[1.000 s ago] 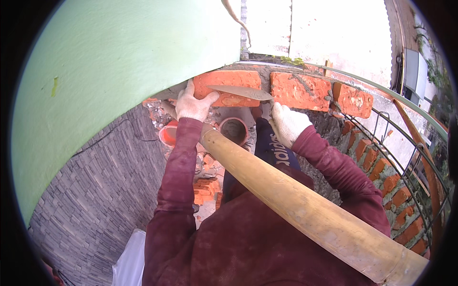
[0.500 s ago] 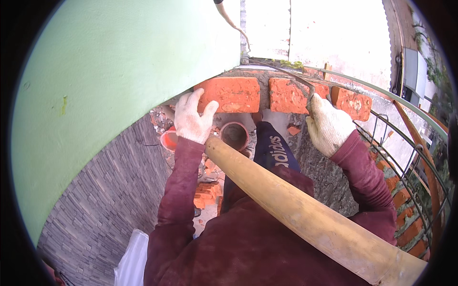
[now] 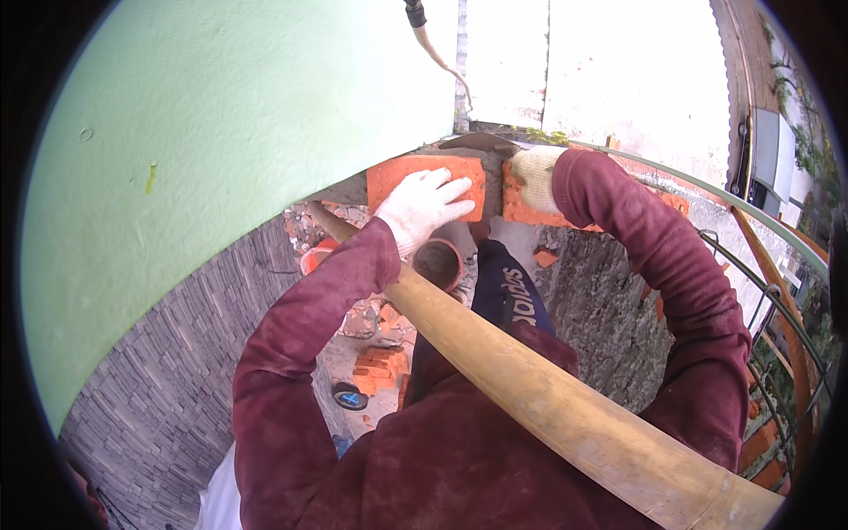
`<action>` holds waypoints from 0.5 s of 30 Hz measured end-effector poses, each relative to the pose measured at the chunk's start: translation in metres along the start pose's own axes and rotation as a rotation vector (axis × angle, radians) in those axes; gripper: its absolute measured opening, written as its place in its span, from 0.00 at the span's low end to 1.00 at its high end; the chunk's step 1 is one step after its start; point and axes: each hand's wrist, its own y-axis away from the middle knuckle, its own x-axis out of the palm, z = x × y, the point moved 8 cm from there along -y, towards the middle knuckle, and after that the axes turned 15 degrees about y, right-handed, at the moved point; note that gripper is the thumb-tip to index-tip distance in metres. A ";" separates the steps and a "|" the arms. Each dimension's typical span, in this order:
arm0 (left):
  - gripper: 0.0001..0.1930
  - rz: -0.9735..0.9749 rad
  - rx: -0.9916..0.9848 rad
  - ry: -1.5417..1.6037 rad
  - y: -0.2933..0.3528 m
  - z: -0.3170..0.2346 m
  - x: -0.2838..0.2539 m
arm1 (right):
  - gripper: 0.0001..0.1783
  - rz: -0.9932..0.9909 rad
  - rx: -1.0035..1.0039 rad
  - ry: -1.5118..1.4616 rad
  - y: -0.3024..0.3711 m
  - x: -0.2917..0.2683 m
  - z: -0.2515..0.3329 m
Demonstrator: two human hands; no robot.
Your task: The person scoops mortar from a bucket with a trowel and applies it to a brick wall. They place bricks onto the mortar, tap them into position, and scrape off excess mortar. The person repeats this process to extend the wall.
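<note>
While my left fingers (image 3: 454,188) lie loosely spread on the brick (image 3: 399,171), my right fingers (image 3: 530,170), curled round the trowel (image 3: 480,140), should press lightly.

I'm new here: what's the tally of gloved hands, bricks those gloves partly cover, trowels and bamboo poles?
Gloved hands: 2
Bricks partly covered by them: 2
Trowel: 1
Bamboo pole: 1
Total: 6

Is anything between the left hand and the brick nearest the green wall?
Nothing visible: the left hand rests directly on the brick. The bamboo pole passes beneath the left sleeve, not across the brick, and the trowel in the right hand shows beyond the brick's far edge.
</note>
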 end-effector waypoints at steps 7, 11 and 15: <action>0.27 -0.037 0.006 0.026 0.000 0.003 0.002 | 0.16 -0.104 0.009 -0.056 0.046 0.001 -0.006; 0.26 -0.052 0.031 0.054 -0.005 0.001 -0.002 | 0.23 -0.127 0.116 -0.082 0.083 0.020 -0.001; 0.22 -0.050 0.002 0.019 -0.005 -0.002 -0.003 | 0.31 -0.245 0.158 -0.051 0.118 0.016 0.014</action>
